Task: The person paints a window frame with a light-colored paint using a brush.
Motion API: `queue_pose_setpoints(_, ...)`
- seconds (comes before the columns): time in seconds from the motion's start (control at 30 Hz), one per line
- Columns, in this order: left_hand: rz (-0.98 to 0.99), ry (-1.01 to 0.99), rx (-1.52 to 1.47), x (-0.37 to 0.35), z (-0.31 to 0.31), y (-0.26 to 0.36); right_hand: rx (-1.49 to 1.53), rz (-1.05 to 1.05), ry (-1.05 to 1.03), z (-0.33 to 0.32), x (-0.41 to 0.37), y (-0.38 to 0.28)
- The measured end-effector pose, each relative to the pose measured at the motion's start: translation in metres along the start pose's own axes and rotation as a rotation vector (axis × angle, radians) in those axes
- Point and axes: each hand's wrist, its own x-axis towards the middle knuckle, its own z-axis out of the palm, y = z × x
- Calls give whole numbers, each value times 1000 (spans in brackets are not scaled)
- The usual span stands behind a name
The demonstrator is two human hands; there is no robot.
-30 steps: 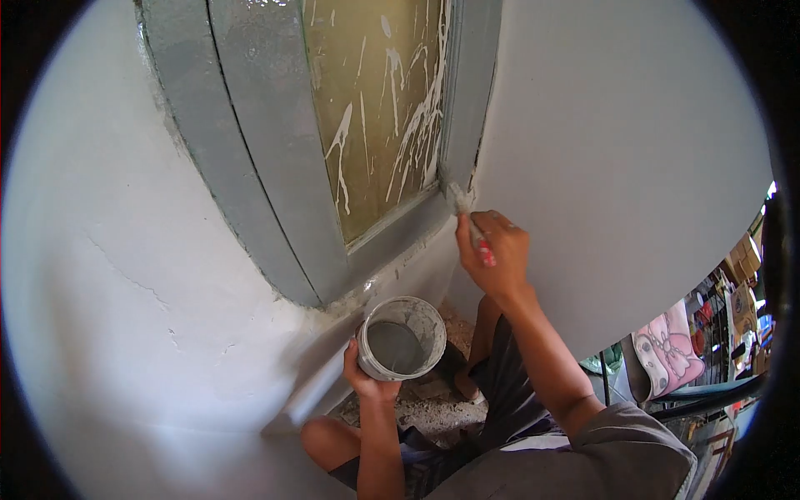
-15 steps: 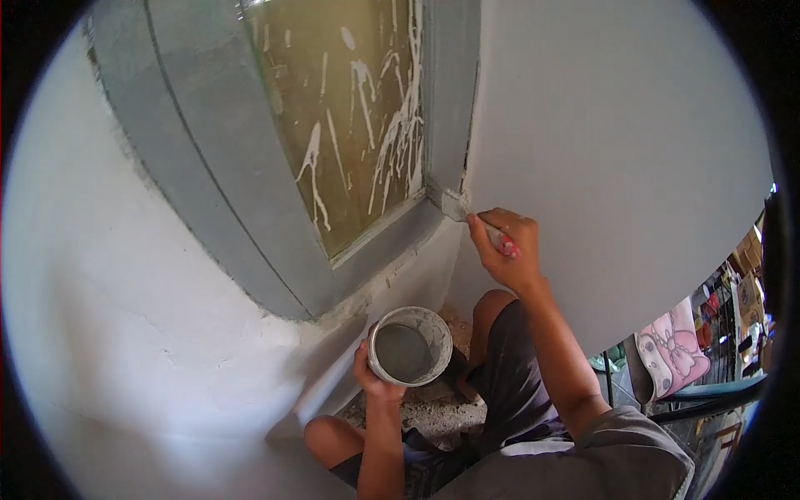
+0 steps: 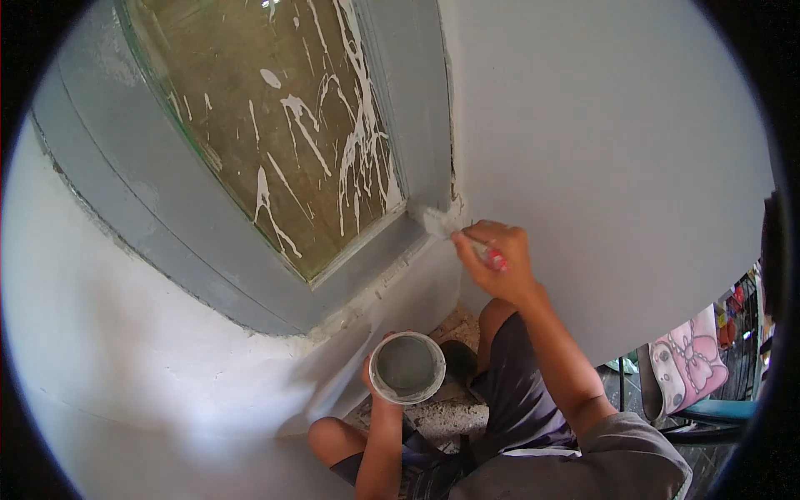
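— Two hands are in the picture. What does the right hand [image 3: 497, 265] have?
— It pinches a brush [image 3: 446, 225] by the handle, with thumb and fingers pressed together around it. The red end of the handle shows between the fingers.
— Which way does the brush point?
— Its long axis is slanted, from the hand at the lower right up to the left. The bristles, full of grey paint, point up-left and touch the lower right corner of the window frame [image 3: 417, 108], just where the frame meets the wall [image 3: 617, 142].
— And the left hand [image 3: 375, 392]?
— It is lower, closed around a round can [image 3: 407, 367] from the side and from below. The can is upright with an open top and grey paint inside, well apart from the brush.
— How is the surface?
— The frame is grey. The glass [image 3: 267, 142] in it is brownish, with many white splashes and runs. The wall is pale and smooth on the right; under the window it is rough along the frame edge.
— And the room?
— The person crouches in dark shorts [image 3: 517, 392] on a rough floor [image 3: 450, 417] with crumbs on it. Past the edge of the wall, at the right, a pink cushion [image 3: 685, 367] leans on a chair [image 3: 708, 412].
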Motion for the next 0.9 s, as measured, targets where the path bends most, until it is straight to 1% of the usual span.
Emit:
queue_pose_setpoints(0.07,-18,-8,39,5,-31,1,-36,-20,160,-14,21,-6)
queue_pose_setpoints(0.1,-16,17,40,4,-39,0,-58,-28,241,-21,34,-7)
queue_pose_setpoints(0.2,14,121,17,2,-50,-1,17,-81,505,-24,76,-11)
queue_pose_setpoints(0.23,24,149,10,2,-51,-2,-16,-109,484,-21,80,-9)
queue_pose_setpoints(0.3,23,143,16,2,-58,-2,-82,-162,442,-11,80,2)
queue_pose_setpoints(0.4,16,105,23,3,-77,0,-106,-76,230,0,39,19)
queue_pose_setpoints(0.43,18,105,23,5,-80,1,-103,-58,188,-1,30,23)
queue_pose_setpoints(0.5,21,148,15,4,-82,2,-102,-15,100,-6,18,24)
queue_pose_setpoints(0.6,3,130,1,1,-70,-1,-101,-44,159,-23,31,12)
queue_pose_setpoints(0.7,8,65,10,2,-48,-3,-33,-38,343,-30,62,-12)
queue_pose_setpoints(0.8,39,42,8,5,-39,-3,71,-50,462,-21,81,-21)
queue_pose_setpoints(0.9,41,15,51,3,-33,1,-90,-52,331,-5,61,-3)
